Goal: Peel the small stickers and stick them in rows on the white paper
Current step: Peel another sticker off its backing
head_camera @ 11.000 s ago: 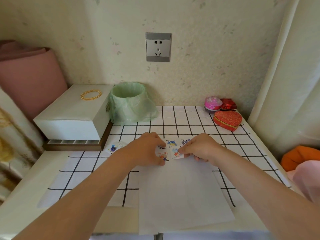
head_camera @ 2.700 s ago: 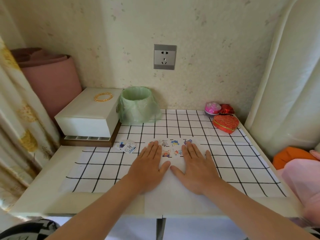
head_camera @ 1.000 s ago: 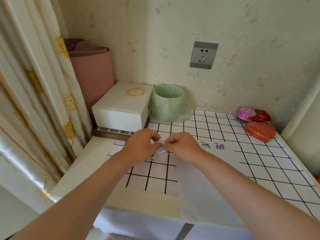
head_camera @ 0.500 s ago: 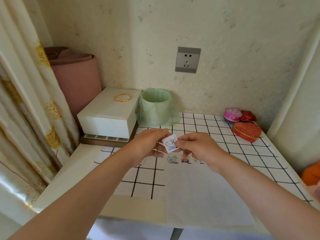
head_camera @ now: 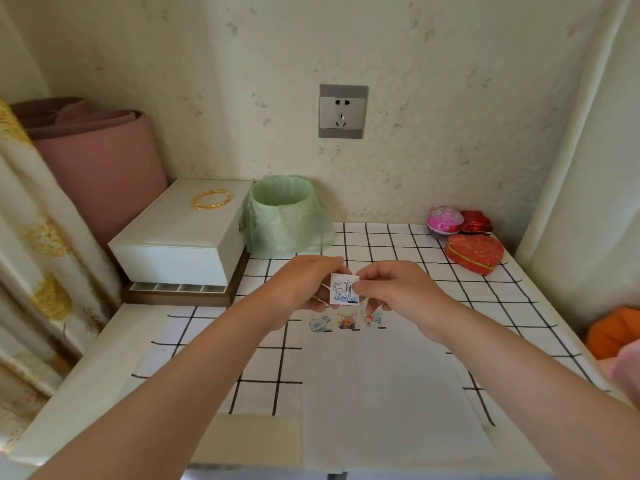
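A small square sticker [head_camera: 344, 289] with a blue animal drawing is held up above the table between both hands. My left hand [head_camera: 300, 285] pinches its left edge and my right hand [head_camera: 398, 289] pinches its right edge. The white paper [head_camera: 384, 393] lies on the checked cloth below. Three stickers [head_camera: 344, 322] sit in a row near the paper's far edge, just under my hands. Anything further back on the paper is hidden by my hands.
A white box [head_camera: 180, 237] with a gold bangle [head_camera: 211, 199] stands at the back left beside a green-lined bin [head_camera: 282, 213]. A red heart-shaped box [head_camera: 474, 252] and a pink ball [head_camera: 444, 220] sit at the back right. A curtain [head_camera: 31, 271] hangs at left.
After pressing the paper flat, my hands picked up a sticker from the left side of the cloth. Since half a second ago it has stayed pinched above the paper; the view shifted right.
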A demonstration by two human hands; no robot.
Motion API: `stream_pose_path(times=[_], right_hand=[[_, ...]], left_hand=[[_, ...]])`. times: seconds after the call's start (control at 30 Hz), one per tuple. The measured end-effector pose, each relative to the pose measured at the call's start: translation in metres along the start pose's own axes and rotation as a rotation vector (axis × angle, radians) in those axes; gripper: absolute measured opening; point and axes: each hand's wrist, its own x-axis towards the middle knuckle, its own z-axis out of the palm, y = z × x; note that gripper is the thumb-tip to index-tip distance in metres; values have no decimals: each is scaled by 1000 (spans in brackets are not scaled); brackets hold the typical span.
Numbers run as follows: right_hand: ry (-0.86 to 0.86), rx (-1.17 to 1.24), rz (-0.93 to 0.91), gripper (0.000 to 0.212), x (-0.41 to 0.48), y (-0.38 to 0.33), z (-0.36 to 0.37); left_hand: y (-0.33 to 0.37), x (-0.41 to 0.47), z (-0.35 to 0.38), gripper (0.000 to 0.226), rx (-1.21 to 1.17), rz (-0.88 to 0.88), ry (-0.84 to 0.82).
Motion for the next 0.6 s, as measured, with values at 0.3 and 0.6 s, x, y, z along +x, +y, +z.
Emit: stream_pose_path(times=[0.3, 0.6], right_hand=[[-44, 48, 25, 21, 5, 6, -18], [-127, 127, 52, 13, 8, 12, -27]], left_hand=[[0, 10, 10, 13, 126, 52, 37], [3, 9, 15, 5, 116, 107, 21]])
